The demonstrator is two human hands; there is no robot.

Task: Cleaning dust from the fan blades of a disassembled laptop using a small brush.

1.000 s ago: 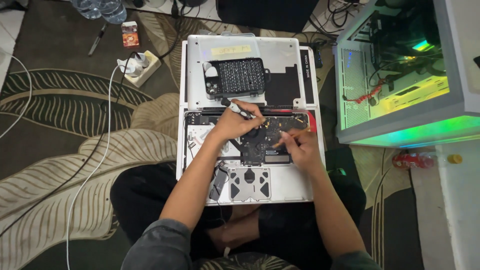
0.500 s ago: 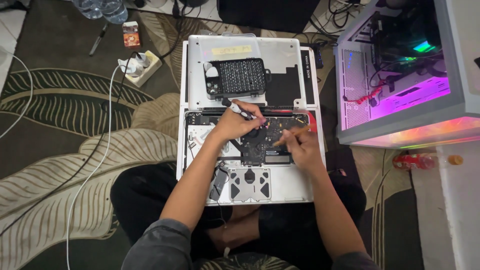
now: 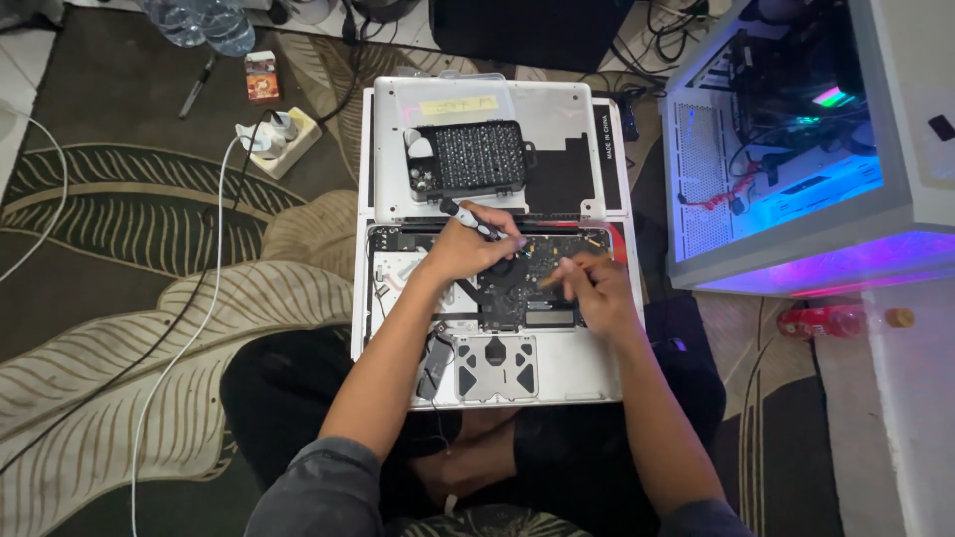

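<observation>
You sit cross-legged on a dark carpet (image 3: 119,219) patterned with large pale leaves, and an opened laptop (image 3: 497,298) lies bottom-up across your lap and the floor before you. To your right stands a white computer case (image 3: 796,149), its side open and lit blue and purple inside. The laptop's removed bottom cover (image 3: 497,109) rests against its far edge, and a black screwdriver bit tray (image 3: 476,157) sits on that cover. The exposed dark circuit board (image 3: 517,288) fills the middle of the laptop, with the trackpad underside (image 3: 495,366) nearer to you. A white power strip (image 3: 274,137) lies on the carpet to the left, its white cable (image 3: 214,298) trailing toward you. A red bottle (image 3: 826,320) lies on the floor beside the case.

Your left hand (image 3: 468,254) rests on the board's far left part, its fingers pinched around a black and silver screwdriver (image 3: 476,221) that slants up and away to the left. Your right hand (image 3: 597,288) hovers over the board's right part, fingers curled close together around a thin brownish stick (image 3: 562,273) whose tip points left toward the board's centre.
</observation>
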